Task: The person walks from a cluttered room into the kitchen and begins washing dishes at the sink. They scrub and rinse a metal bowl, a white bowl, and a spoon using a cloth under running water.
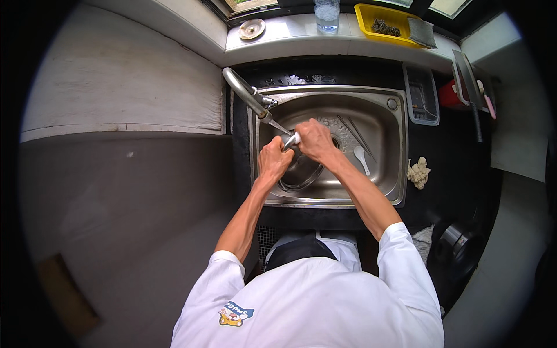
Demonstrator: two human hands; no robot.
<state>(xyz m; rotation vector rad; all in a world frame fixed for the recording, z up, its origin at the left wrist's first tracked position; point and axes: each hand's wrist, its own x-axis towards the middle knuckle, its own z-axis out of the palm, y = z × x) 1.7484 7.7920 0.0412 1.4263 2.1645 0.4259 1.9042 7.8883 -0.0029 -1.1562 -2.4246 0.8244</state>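
Note:
Both hands meet over the stainless steel sink (402, 143), close under the stream from the curved metal faucet (243, 91). Between them is a small glossy white item (292, 140), mostly hidden by fingers, so its kind is unclear. My right hand (315, 138) is closed around one end, and my left hand (274, 160) grips the other. Below the hands, a round metal basin (298, 178) rests in the left part of the sink. To its right on the sink floor lie a white spoon (361, 160) and a pair of chopsticks (357, 135).
A crumpled cloth (419, 173) and a clear plastic container (422, 95) sit right of the sink. Beyond them, a cleaver (468, 80) stands in a holder. The back ledge holds a yellow tray (363, 21), a water bottle (327, 17) and a small dish (251, 29).

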